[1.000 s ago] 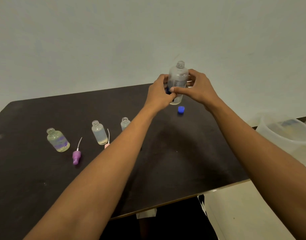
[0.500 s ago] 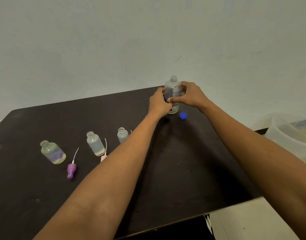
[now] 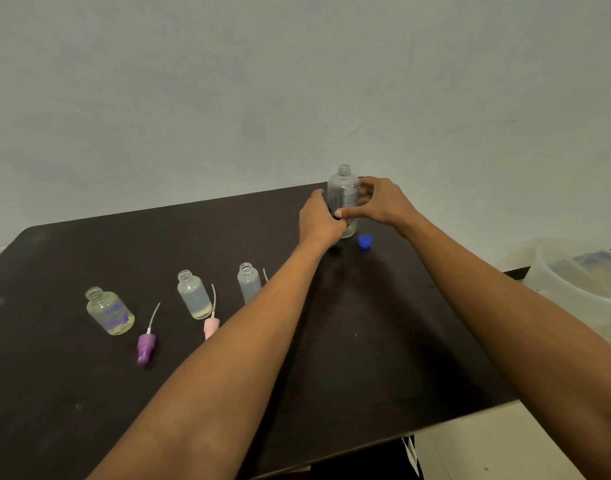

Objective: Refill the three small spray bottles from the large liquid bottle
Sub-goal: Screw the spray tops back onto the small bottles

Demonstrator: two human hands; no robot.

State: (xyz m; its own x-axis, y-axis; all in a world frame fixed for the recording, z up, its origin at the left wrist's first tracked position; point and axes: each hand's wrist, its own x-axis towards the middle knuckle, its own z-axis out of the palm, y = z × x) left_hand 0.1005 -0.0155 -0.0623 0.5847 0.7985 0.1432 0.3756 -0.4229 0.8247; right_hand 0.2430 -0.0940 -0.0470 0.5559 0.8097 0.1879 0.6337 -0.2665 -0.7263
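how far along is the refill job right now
Done: the blue cap is off the large bottle; the three small bottles stand open, a purple spray top and a pink spray top lying by them. In hand: left hand and right hand grip the large bottle. Left, it seems: pouring into all three, then recapping.

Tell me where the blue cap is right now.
In the head view, the blue cap lies on the table toward its far right, just right of the base of the large bottle held by the left hand and the right hand.
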